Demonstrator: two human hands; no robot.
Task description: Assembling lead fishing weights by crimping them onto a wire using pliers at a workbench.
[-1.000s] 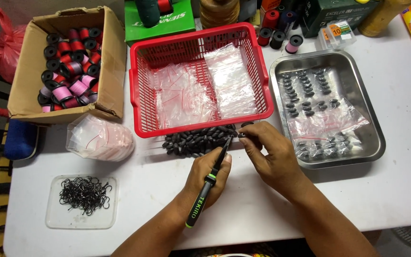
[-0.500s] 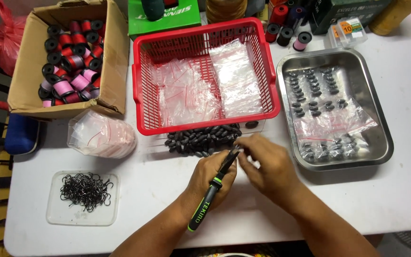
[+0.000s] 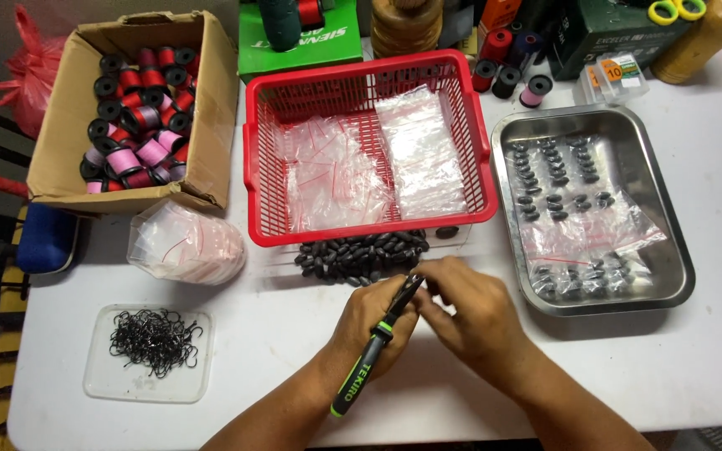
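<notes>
Here the left hand (image 3: 375, 321) grips pliers (image 3: 375, 342), tips pointing up-right; right hand (image 3: 465, 313) pinches something hidden at the tips.

I see black pliers with green-striped grips (image 3: 375, 351), a bright red latticed plastic basket (image 3: 368, 77) of clear bags edged with thin red lines, a dull black heap of oval sinkers (image 3: 361, 255), a silver steel tray (image 3: 678, 267), a brown cardboard box (image 3: 211, 108) of pink, red and black spools, and black hooks on a white table (image 3: 695, 367)
</notes>
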